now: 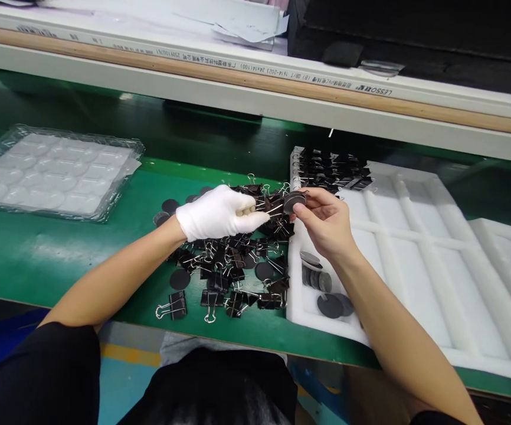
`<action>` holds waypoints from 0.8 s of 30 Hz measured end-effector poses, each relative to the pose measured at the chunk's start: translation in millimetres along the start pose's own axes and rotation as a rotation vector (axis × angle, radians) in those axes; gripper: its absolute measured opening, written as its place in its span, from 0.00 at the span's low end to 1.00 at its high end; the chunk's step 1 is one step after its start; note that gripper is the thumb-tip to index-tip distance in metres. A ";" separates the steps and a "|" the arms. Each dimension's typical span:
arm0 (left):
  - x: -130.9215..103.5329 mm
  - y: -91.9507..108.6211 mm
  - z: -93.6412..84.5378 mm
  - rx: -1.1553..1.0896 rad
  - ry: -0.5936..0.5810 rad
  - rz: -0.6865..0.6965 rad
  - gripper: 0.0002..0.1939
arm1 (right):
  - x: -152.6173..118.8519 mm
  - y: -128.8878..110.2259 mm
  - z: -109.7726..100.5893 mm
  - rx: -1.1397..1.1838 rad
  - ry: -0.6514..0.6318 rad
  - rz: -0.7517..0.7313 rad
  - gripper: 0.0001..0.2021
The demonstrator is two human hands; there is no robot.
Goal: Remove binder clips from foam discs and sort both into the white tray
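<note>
My left hand (220, 213), in a white glove, is closed on the wire handles of a binder clip (275, 211). My bare right hand (328, 221) pinches a few dark round discs (294, 203) between thumb and fingers. The clip and the discs meet between the two hands; whether the clip's jaws grip the discs is hard to see. Below the hands lies a heap of black binder clips (213, 277) with silver handles. Loose dark discs, such as one disc (179, 279), lie among them.
A white foam tray (297, 295) with long compartments stands on the right, holding rows of binder clips (333, 168) at its back and grey discs (316, 277) near its front. A clear plastic tray (52, 174) sits at left on the green table (118, 265). A shelf edge (193, 74) crosses behind.
</note>
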State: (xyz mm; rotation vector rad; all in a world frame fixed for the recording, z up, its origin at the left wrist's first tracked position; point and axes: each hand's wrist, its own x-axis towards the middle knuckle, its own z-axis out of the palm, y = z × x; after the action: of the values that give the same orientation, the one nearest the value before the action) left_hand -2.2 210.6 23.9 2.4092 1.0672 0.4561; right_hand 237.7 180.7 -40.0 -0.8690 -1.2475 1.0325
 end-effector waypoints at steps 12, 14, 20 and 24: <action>-2.5 5.4 2.1 0.069 -0.009 0.012 0.25 | -0.2 -2.8 1.2 -0.047 -0.017 0.001 0.15; -2.7 5.8 1.1 0.107 0.025 0.005 0.22 | -1.9 -2.8 3.3 -0.075 0.006 0.019 0.17; -0.3 3.0 1.6 0.048 0.155 -0.080 0.25 | -7.6 -5.8 9.0 -0.276 -0.014 -0.039 0.17; 2.9 -1.3 -4.7 0.024 0.289 -0.123 0.27 | -11.8 -4.9 8.2 -0.745 -0.097 -0.190 0.18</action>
State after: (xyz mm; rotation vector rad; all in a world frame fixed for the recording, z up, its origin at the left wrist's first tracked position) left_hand -3.3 214.8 27.5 2.3284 1.3399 0.7699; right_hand 229.9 167.8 -38.1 -1.2343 -1.8007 0.4445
